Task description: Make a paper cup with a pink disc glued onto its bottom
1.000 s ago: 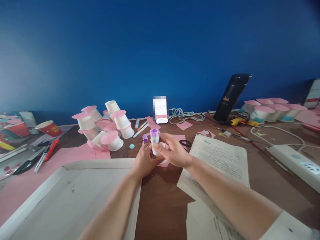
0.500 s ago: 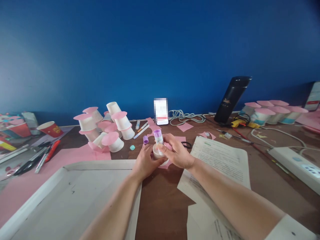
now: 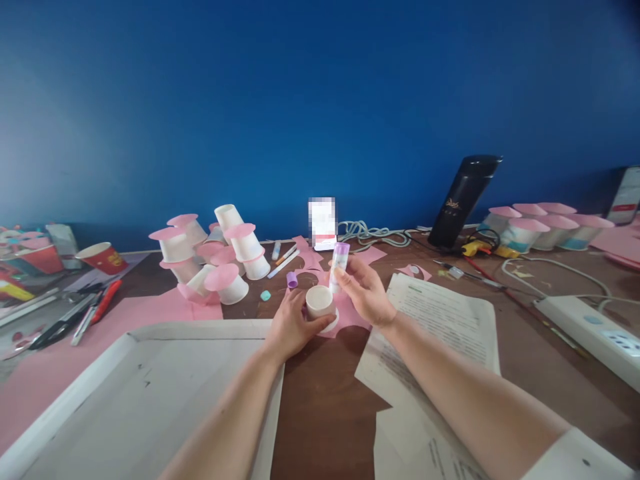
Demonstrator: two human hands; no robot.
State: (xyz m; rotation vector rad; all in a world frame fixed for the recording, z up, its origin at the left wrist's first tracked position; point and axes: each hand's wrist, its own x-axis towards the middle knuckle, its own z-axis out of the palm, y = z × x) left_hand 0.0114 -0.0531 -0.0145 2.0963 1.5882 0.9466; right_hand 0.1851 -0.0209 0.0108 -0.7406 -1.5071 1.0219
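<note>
A white paper cup [image 3: 320, 303] stands on the table in front of me, and the fingers of my left hand [image 3: 294, 321] are wrapped round its side. Pink paper [image 3: 355, 319] lies under and beside the cup. My right hand [image 3: 367, 291] grips a glue stick [image 3: 339, 268] with a purple end, held upright just to the right of the cup and apart from it. A small purple cap [image 3: 291, 279] rests on the table beyond my left hand.
At left, white cups with pink discs [image 3: 226, 283] are stacked near a white tray [image 3: 200, 330]. Printed sheets [image 3: 445, 320] lie at right, by a power strip [image 3: 595, 333]. A phone [image 3: 323, 223] and a black bottle [image 3: 463, 200] stand at the back. Scissors and cutters [image 3: 83, 313] lie far left.
My right hand has lifted the glue stick away from the cup's rim and moved it to the right. My left hand still holds the cup in the same place.
</note>
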